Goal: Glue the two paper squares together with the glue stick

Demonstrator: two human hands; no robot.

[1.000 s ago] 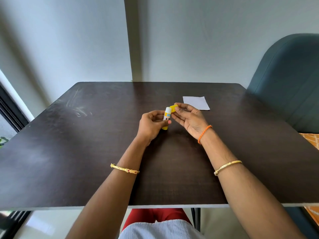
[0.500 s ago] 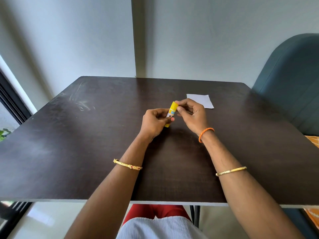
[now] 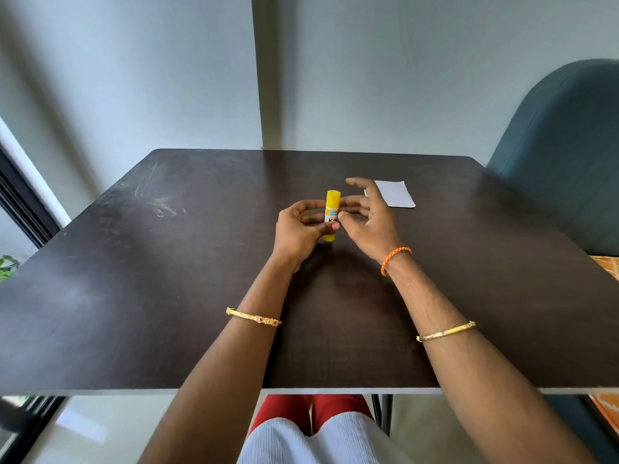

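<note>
While the left hand (image 3: 298, 229) pinches the glue stick (image 3: 331, 214) low on its barrel, thumb tip across the front of the label and fingers curled behind, the stick stands roughly upright over the middle of the dark table (image 3: 167, 296). Yellow cap (image 3: 333, 198) is seated on top. Yellow base pokes out below the thumb; can't tell if it touches the tabletop.

Label: white band with a small blue patch near the top, its text too small to read. Below that, bold black letters starting "KI", rest hidden behind the thumb. Brand not legible.

Right hand (image 3: 368, 219) sits just right of the stick, fingers spread and loosely curved, nothing in its grip. Fingertips are close to the barrel; contact can't be confirmed, slight motion blur on them.

White paper (image 3: 395, 194) lies flat on the table behind the right hand, toward the far right side, its near-left corner hidden by the fingers. Reads as one sheet; can't tell whether a second square is stacked with it.

Orange braided band (image 3: 395, 259) on the right wrist, gold bangle on each forearm. Teal chair (image 3: 562, 155) at the table's right edge.
</note>
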